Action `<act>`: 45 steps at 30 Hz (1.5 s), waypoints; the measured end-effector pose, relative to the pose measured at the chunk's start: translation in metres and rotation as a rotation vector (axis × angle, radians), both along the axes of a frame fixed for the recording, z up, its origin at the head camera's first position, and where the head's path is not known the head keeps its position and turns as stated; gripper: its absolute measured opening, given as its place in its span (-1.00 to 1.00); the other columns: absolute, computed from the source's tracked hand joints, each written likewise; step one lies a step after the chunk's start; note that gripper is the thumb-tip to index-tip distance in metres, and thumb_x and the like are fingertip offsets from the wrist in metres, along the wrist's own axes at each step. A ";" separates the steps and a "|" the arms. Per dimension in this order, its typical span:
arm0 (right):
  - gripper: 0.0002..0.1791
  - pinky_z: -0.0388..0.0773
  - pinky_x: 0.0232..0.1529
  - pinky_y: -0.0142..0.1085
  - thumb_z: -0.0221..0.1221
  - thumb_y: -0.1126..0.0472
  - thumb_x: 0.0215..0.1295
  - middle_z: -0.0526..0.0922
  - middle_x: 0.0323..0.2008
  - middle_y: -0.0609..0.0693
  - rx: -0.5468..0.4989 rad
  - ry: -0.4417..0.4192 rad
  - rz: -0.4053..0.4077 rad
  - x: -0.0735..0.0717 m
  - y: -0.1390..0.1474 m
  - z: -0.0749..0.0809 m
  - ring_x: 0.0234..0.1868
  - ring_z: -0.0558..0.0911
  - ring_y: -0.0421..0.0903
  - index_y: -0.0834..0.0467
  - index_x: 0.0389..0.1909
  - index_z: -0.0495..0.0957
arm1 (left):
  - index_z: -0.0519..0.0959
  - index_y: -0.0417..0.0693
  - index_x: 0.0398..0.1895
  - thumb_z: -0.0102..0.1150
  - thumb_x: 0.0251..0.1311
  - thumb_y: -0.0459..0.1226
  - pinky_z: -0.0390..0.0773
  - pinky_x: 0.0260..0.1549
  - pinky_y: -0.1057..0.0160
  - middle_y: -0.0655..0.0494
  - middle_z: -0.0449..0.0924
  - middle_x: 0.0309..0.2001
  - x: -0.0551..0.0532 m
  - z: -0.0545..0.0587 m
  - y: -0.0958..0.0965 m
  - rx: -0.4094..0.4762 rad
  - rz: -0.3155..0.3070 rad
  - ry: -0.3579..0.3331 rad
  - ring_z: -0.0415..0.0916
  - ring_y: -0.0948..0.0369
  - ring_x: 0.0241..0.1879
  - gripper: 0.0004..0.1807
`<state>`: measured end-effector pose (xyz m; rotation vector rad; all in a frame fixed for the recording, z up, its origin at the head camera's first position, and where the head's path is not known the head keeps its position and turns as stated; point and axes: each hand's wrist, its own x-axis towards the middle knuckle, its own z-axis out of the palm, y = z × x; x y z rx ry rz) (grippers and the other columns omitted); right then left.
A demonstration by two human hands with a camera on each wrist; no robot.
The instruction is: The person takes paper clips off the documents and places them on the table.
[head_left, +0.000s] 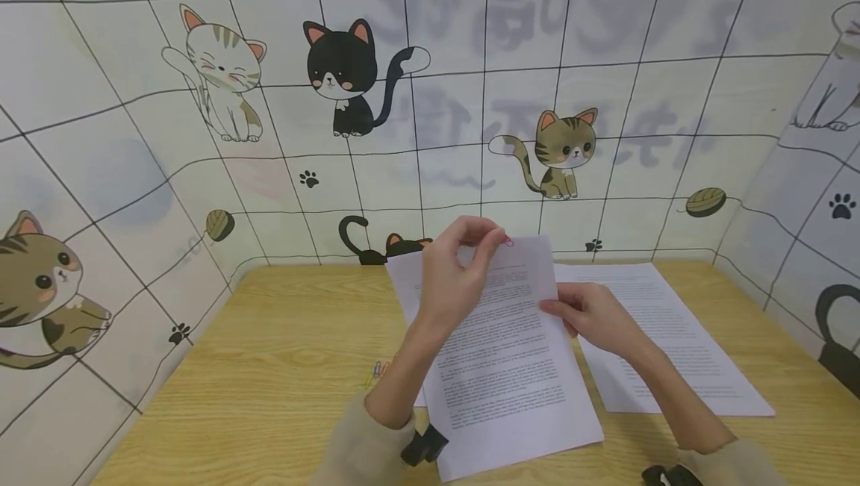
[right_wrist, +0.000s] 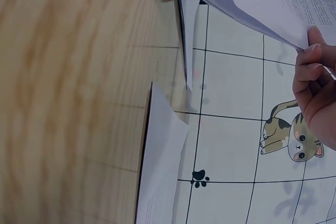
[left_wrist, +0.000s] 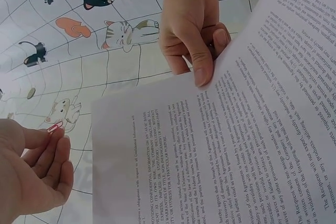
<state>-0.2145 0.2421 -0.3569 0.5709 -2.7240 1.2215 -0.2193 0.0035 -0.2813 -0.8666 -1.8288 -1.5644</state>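
Observation:
My left hand (head_left: pixel 452 277) pinches a small pink-red paper clip (head_left: pixel 508 242) between thumb and fingertips, close to the top edge of some printed sheets (head_left: pixel 510 381). In the left wrist view a gap shows between the clip (left_wrist: pixel 54 126) and the paper. Gripping the right edge of those sheets, thumb in front, is my right hand (head_left: pixel 598 316). The sheets are held up, tilted off the table; in the right wrist view their edge (right_wrist: pixel 268 30) runs to the fingers. How many sheets there are cannot be told.
To the right, a printed stack (head_left: pixel 672 351) lies on the wooden table (head_left: pixel 289 366). Another paper (head_left: pixel 405 271) shows partly behind the held sheets. Several coloured paper clips (head_left: pixel 378 371) lie left of my left forearm. A cat-patterned wall (head_left: pixel 450 113) closes off the back.

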 end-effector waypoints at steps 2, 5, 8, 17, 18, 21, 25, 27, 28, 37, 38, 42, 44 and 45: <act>-0.81 0.19 -0.66 -0.40 0.23 0.27 0.42 0.45 -0.66 -0.07 -0.001 0.000 0.002 0.000 0.000 0.000 -0.66 0.42 -0.14 0.22 -0.02 0.65 | 0.63 -0.20 -0.20 0.27 0.34 -0.35 0.55 -0.19 0.27 0.09 0.72 -0.29 0.001 0.001 -0.003 -0.007 -0.007 0.006 0.61 0.26 -0.28 -0.93; -0.81 0.19 -0.65 -0.40 0.23 0.27 0.42 0.44 -0.66 -0.07 0.000 0.006 0.004 -0.001 0.000 0.000 -0.66 0.41 -0.15 0.22 -0.02 0.65 | 0.62 -0.20 -0.21 0.25 0.35 -0.36 0.54 -0.21 0.27 0.09 0.72 -0.30 0.002 0.000 -0.009 -0.022 -0.011 0.009 0.60 0.25 -0.29 -0.94; -0.80 0.19 -0.65 -0.40 0.23 0.28 0.42 0.44 -0.67 -0.08 0.003 0.012 0.003 -0.001 0.001 0.000 -0.66 0.41 -0.16 0.23 -0.01 0.65 | 0.62 -0.19 -0.22 0.24 0.36 -0.36 0.53 -0.22 0.28 0.09 0.71 -0.31 0.002 -0.002 -0.016 -0.038 -0.004 0.001 0.60 0.23 -0.30 -0.95; -0.82 0.18 -0.65 -0.40 0.23 0.28 0.41 0.46 -0.67 -0.11 0.003 0.019 0.004 -0.002 0.002 -0.002 -0.66 0.41 -0.18 0.23 -0.04 0.66 | 0.63 -0.18 -0.24 0.25 0.34 -0.39 0.53 -0.26 0.28 0.10 0.69 -0.37 0.001 -0.013 -0.039 -0.092 0.010 -0.058 0.60 0.14 -0.35 -0.98; -0.82 0.19 -0.66 -0.40 0.23 0.28 0.41 0.47 -0.67 -0.11 0.003 0.019 0.005 -0.002 0.002 -0.002 -0.66 0.42 -0.16 0.23 -0.03 0.66 | 0.63 -0.18 -0.24 0.24 0.34 -0.39 0.54 -0.26 0.28 0.09 0.68 -0.37 0.001 -0.015 -0.042 -0.103 0.008 -0.066 0.60 0.12 -0.36 -0.98; -0.81 0.19 -0.66 -0.40 0.23 0.28 0.41 0.48 -0.66 -0.11 0.004 0.018 0.003 -0.001 0.002 -0.002 -0.66 0.43 -0.13 0.23 -0.03 0.65 | 0.63 -0.18 -0.24 0.23 0.34 -0.41 0.56 -0.22 0.26 0.07 0.68 -0.38 0.001 -0.021 -0.050 -0.140 0.005 -0.081 0.59 0.11 -0.36 -0.99; -0.79 0.21 -0.65 -0.40 0.22 0.29 0.41 0.51 -0.63 -0.11 0.012 0.015 -0.006 -0.002 0.003 -0.001 -0.66 0.44 -0.14 0.24 0.00 0.65 | 0.62 -0.20 -0.23 0.24 0.34 -0.40 0.57 -0.20 0.26 0.10 0.67 -0.38 0.001 -0.029 -0.060 -0.192 0.011 -0.095 0.56 0.18 -0.37 -0.98; -0.78 0.24 -0.64 -0.40 0.22 0.30 0.41 0.54 -0.60 -0.11 0.012 0.012 -0.009 -0.002 0.003 -0.001 -0.65 0.45 -0.13 0.24 0.01 0.65 | 0.62 -0.20 -0.22 0.24 0.33 -0.41 0.57 -0.20 0.28 0.12 0.66 -0.38 0.001 -0.033 -0.064 -0.212 0.013 -0.107 0.55 0.22 -0.37 -0.97; -0.78 0.25 -0.64 -0.40 0.22 0.30 0.42 0.55 -0.59 -0.11 0.011 0.010 -0.010 -0.002 0.003 -0.001 -0.65 0.46 -0.11 0.24 0.01 0.65 | 0.62 -0.20 -0.22 0.24 0.33 -0.42 0.57 -0.21 0.28 0.13 0.65 -0.38 0.001 -0.035 -0.066 -0.217 0.009 -0.111 0.55 0.22 -0.37 -0.97; -0.80 0.26 -0.63 -0.40 0.22 0.29 0.42 0.53 -0.62 -0.10 -0.009 0.001 0.003 -0.001 0.003 -0.002 -0.65 0.45 -0.10 0.25 -0.01 0.65 | 0.62 -0.22 -0.24 0.25 0.33 -0.40 0.58 -0.23 0.28 0.13 0.66 -0.39 0.001 -0.052 -0.081 -0.281 0.012 -0.158 0.56 0.22 -0.36 -0.97; -0.80 0.25 -0.63 -0.40 0.22 0.28 0.42 0.53 -0.62 -0.10 -0.010 0.000 0.004 -0.001 0.003 -0.002 -0.65 0.44 -0.12 0.24 -0.01 0.65 | 0.62 -0.21 -0.25 0.24 0.33 -0.40 0.58 -0.23 0.28 0.13 0.66 -0.39 0.000 -0.054 -0.083 -0.286 0.013 -0.166 0.56 0.22 -0.36 -0.98; -0.79 0.24 -0.64 -0.40 0.22 0.27 0.43 0.54 -0.60 -0.10 -0.011 -0.006 0.004 -0.002 0.004 -0.002 -0.65 0.44 -0.14 0.24 0.00 0.65 | 0.62 -0.16 -0.28 0.24 0.31 -0.44 0.58 -0.25 0.27 0.16 0.64 -0.39 -0.001 -0.060 -0.090 -0.315 0.019 -0.201 0.55 0.23 -0.37 -0.96; -0.79 0.24 -0.64 -0.40 0.22 0.26 0.43 0.55 -0.59 -0.10 -0.013 -0.008 0.004 -0.002 0.004 -0.003 -0.65 0.45 -0.13 0.24 0.00 0.65 | 0.62 -0.13 -0.31 0.24 0.29 -0.47 0.57 -0.26 0.27 0.17 0.63 -0.40 -0.001 -0.063 -0.094 -0.329 0.020 -0.214 0.54 0.23 -0.38 -0.92; -0.78 0.24 -0.64 -0.40 0.22 0.27 0.42 0.56 -0.59 -0.10 -0.014 -0.008 0.004 -0.002 0.004 -0.003 -0.64 0.45 -0.11 0.24 0.01 0.65 | 0.62 -0.13 -0.30 0.24 0.29 -0.47 0.57 -0.26 0.28 0.18 0.63 -0.40 -0.001 -0.064 -0.096 -0.340 0.017 -0.220 0.53 0.24 -0.38 -0.92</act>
